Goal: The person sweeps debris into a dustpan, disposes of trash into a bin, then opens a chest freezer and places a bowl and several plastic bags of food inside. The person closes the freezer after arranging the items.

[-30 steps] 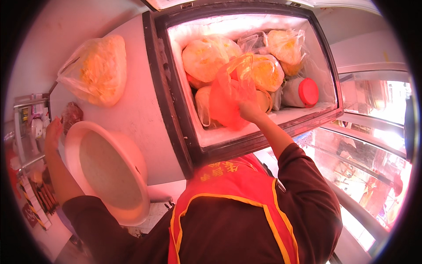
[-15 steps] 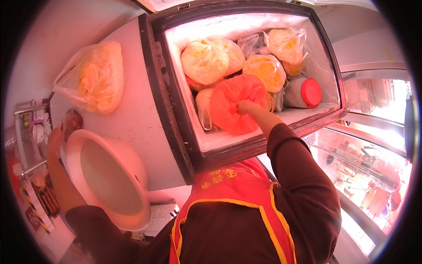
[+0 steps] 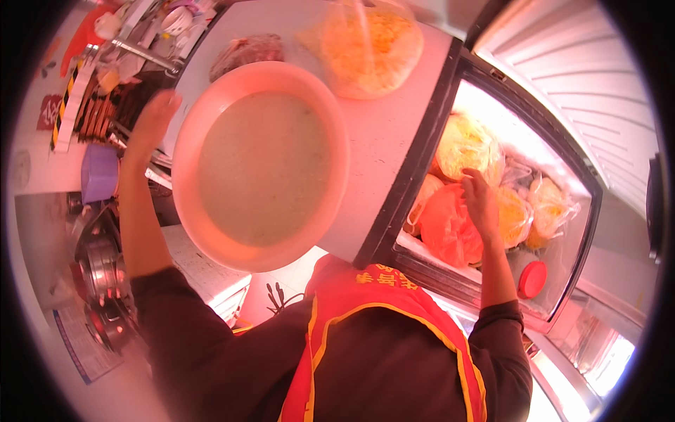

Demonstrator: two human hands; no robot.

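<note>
My left hand (image 3: 159,116) is open beside the counter's left edge, apart from the bowl, its fingers stretched out and slightly blurred. Closest to it stands a large pale pink plastic basin (image 3: 184,176) of greyish, cloudy liquid. Behind the basin lies a dark reddish frozen lump (image 3: 247,53), perhaps meat. My right hand (image 3: 479,200) reaches into the open chest freezer (image 3: 401,204), fingers extended and apparently holding nothing. Below it sits a red plastic bag (image 3: 450,228). Just past its fingertips is a clear bag of yellowish food (image 3: 467,144); whether they touch is unclear.
On the counter (image 3: 383,151), a clear bag of yellow shredded food (image 3: 373,53) rests behind the basin. More bags and a red-lidded container (image 3: 532,280) fill the freezer. Its white ribbed lid (image 3: 583,84) stands raised. Metal pots (image 3: 102,267) and a purple container (image 3: 100,172) are at left.
My view has swung toward the left. My right hand has let go of the red bag, which sits lower in the freezer. My left hand has come away from the dark lump.
</note>
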